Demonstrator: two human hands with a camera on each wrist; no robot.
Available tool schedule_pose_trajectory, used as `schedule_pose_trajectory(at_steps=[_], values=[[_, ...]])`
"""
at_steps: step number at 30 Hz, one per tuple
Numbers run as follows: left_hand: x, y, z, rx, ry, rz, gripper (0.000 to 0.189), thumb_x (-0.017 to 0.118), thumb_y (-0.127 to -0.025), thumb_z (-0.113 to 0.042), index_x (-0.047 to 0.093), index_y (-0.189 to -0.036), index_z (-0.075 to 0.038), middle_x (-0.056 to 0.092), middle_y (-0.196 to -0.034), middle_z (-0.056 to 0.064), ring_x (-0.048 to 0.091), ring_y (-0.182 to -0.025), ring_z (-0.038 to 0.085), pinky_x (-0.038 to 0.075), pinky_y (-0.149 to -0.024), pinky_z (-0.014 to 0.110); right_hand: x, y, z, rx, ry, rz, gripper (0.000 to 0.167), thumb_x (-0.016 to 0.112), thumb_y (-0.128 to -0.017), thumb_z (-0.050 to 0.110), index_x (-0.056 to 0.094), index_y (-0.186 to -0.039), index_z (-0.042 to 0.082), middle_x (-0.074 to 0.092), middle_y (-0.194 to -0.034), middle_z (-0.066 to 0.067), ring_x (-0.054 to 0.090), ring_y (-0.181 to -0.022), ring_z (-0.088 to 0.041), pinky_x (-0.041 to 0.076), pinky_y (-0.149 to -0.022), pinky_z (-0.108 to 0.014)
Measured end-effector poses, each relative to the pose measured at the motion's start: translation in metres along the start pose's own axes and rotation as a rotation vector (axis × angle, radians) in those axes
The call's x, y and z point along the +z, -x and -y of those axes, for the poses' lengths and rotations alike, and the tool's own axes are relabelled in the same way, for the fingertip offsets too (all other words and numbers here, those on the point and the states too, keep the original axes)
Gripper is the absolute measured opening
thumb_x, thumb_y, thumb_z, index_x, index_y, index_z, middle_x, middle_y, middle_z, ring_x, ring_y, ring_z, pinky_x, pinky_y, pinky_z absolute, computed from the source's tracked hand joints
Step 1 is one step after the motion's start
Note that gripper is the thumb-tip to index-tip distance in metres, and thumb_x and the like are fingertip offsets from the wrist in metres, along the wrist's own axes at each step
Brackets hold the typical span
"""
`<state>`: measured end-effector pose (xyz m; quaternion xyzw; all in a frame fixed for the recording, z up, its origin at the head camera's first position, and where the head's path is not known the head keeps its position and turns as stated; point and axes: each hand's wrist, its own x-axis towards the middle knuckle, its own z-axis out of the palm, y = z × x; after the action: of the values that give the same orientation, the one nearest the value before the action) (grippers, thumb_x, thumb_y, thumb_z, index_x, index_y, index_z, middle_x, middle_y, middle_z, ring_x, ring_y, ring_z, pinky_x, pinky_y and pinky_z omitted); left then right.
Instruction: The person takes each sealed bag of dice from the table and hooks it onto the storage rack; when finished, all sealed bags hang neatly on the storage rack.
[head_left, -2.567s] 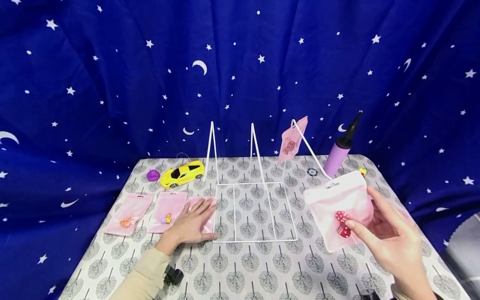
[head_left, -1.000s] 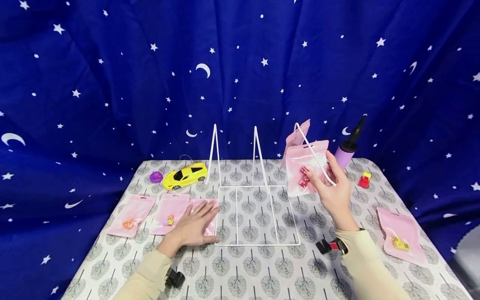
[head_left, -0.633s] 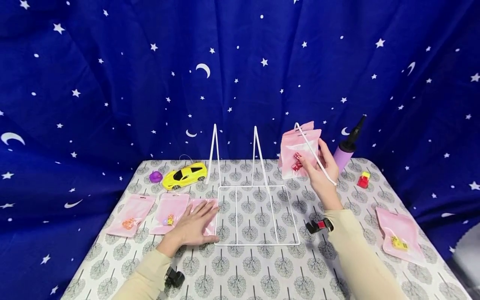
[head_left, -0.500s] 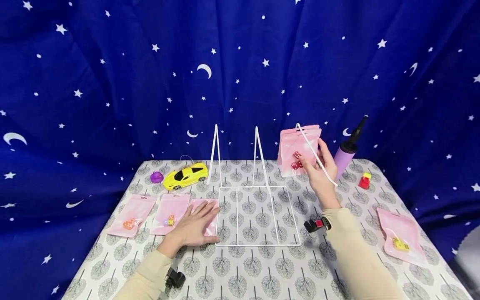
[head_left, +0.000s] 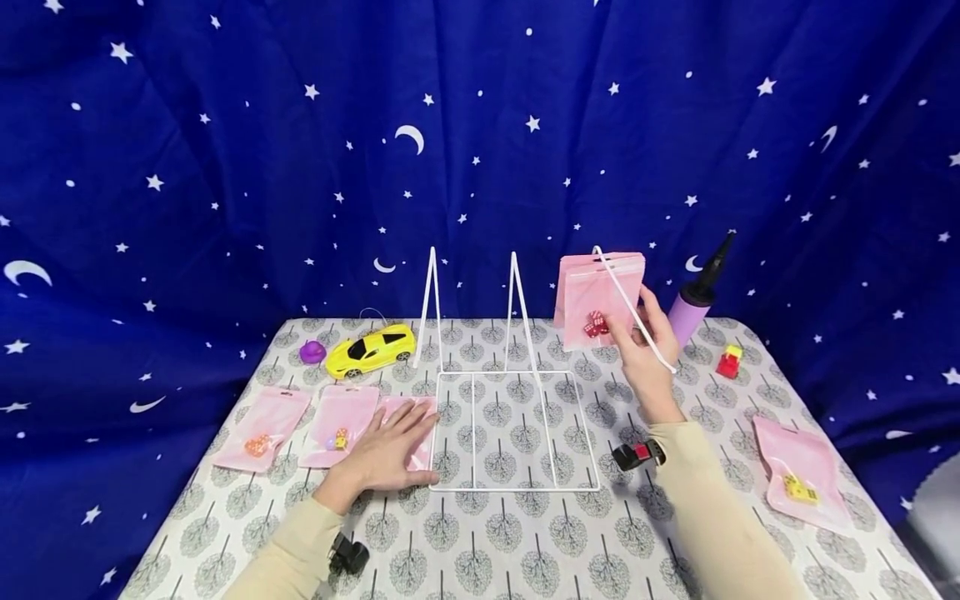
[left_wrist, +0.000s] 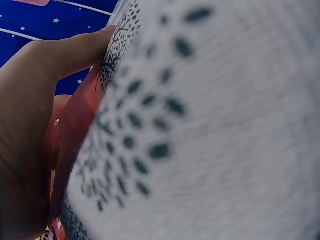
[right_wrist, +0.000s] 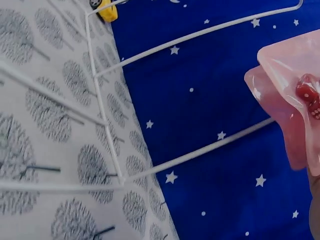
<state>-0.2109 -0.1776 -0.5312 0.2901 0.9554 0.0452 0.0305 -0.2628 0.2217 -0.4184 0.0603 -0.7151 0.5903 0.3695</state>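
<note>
In the head view my right hand [head_left: 647,358] pinches the lower right edge of a pink zip bag [head_left: 581,300] with red dice [head_left: 597,323] in it, thumb in front. The bag's top slot is on the right arm of a white wire rack [head_left: 513,490], in front of another pink bag on the same arm. In the right wrist view both pink bags [right_wrist: 280,52] overlap at the right edge. My left hand [head_left: 390,446] lies flat with spread fingers over a pink bag [head_left: 422,454], its thumb at the rack's left base bar.
Two pink bags with dice, a left bag [head_left: 262,429] and a middle bag [head_left: 341,425], lie left. Behind them are a yellow toy car [head_left: 371,350] and a purple toy [head_left: 312,352]. A purple pump [head_left: 688,312], a red-yellow toy [head_left: 728,362] and another pink bag [head_left: 802,471] are right.
My right hand has carried the bag with red dice from the right onto the rack's right arm, back against the other bag. The left hand has stayed in place.
</note>
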Motion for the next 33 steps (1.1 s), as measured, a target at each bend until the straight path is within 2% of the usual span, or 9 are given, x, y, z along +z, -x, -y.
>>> schedule_pose_trajectory(at_steps=[4,7,10,12,14,19,22,28,33], values=[[0.001,0.001,0.001,0.003,-0.006,0.0,0.1,0.044,-0.078,-0.083,0.022,-0.156,-0.024,0.014,-0.164,0.002,0.016,-0.15,0.03,0.009,-0.118,0.064,-0.01,0.004,-0.007,-0.023,0.051,0.011,0.054,0.074,-0.083,0.0,0.058,-0.134,0.003,0.062,-0.093,0.0,0.054,-0.07,0.0,0.047,-0.061,-0.008],[0.001,0.0,0.002,0.005,-0.001,0.001,0.1,0.045,-0.079,-0.083,0.021,-0.156,-0.024,0.013,-0.164,0.002,0.016,-0.15,0.031,0.009,-0.118,0.065,-0.022,0.007,-0.01,0.009,0.051,0.037,0.049,0.073,-0.084,-0.001,0.059,-0.131,0.0,0.064,-0.092,0.008,0.058,-0.072,0.002,0.05,-0.064,-0.008],[0.001,0.0,0.001,0.001,-0.007,0.003,0.1,0.043,-0.079,-0.083,0.02,-0.157,-0.025,0.011,-0.164,0.002,0.015,-0.15,0.03,0.008,-0.118,0.064,-0.035,0.011,-0.013,0.046,0.06,0.054,0.048,0.071,-0.084,-0.004,0.058,-0.13,-0.004,0.063,-0.093,0.016,0.061,-0.079,0.002,0.05,-0.071,-0.007],[0.001,-0.001,0.001,0.004,-0.008,0.0,0.1,0.043,-0.079,-0.083,0.02,-0.156,-0.024,0.012,-0.164,0.002,0.015,-0.15,0.03,0.009,-0.118,0.064,-0.043,0.013,-0.014,0.063,0.062,0.065,0.048,0.07,-0.084,-0.005,0.057,-0.131,-0.005,0.065,-0.095,0.008,0.062,-0.085,0.002,0.051,-0.078,-0.008],[0.001,-0.001,0.001,0.007,-0.008,-0.001,0.1,0.043,-0.079,-0.083,0.021,-0.156,-0.024,0.012,-0.164,0.002,0.015,-0.15,0.03,0.009,-0.118,0.064,-0.052,0.016,-0.015,0.072,0.058,0.075,0.049,0.069,-0.083,-0.008,0.057,-0.13,-0.006,0.066,-0.095,0.007,0.063,-0.087,0.001,0.052,-0.08,-0.009],[0.0,0.0,0.0,0.014,-0.006,-0.006,0.1,0.042,-0.079,-0.083,0.022,-0.156,-0.023,0.013,-0.164,0.003,0.016,-0.15,0.031,0.01,-0.118,0.065,-0.072,0.021,-0.015,0.049,0.087,0.09,0.049,0.067,-0.081,-0.015,0.057,-0.129,-0.008,0.066,-0.095,0.009,0.065,-0.086,-0.002,0.054,-0.078,-0.01],[-0.001,0.0,0.0,0.015,0.0,-0.006,0.1,0.043,-0.079,-0.083,0.022,-0.156,-0.022,0.013,-0.164,0.003,0.016,-0.15,0.032,0.01,-0.118,0.065,-0.084,0.025,-0.012,0.039,0.103,0.104,0.049,0.065,-0.082,-0.016,0.056,-0.129,-0.009,0.067,-0.097,0.007,0.065,-0.088,-0.002,0.053,-0.08,-0.01],[0.0,0.001,0.001,0.009,0.006,-0.004,0.1,0.043,-0.079,-0.083,0.022,-0.156,-0.022,0.013,-0.164,0.003,0.016,-0.15,0.032,0.009,-0.118,0.065,-0.111,0.033,-0.013,0.089,0.196,0.09,0.047,0.068,-0.084,-0.01,0.058,-0.129,-0.007,0.065,-0.098,0.019,0.064,-0.088,0.001,0.051,-0.08,-0.007],[0.001,0.001,0.001,0.013,-0.005,-0.005,0.1,0.042,-0.079,-0.084,0.022,-0.156,-0.023,0.013,-0.164,0.003,0.016,-0.15,0.031,0.01,-0.118,0.064,-0.146,0.039,-0.036,0.196,0.298,0.045,0.049,0.071,-0.085,-0.002,0.059,-0.132,0.003,0.064,-0.097,0.024,0.063,-0.087,0.006,0.049,-0.077,-0.003]])
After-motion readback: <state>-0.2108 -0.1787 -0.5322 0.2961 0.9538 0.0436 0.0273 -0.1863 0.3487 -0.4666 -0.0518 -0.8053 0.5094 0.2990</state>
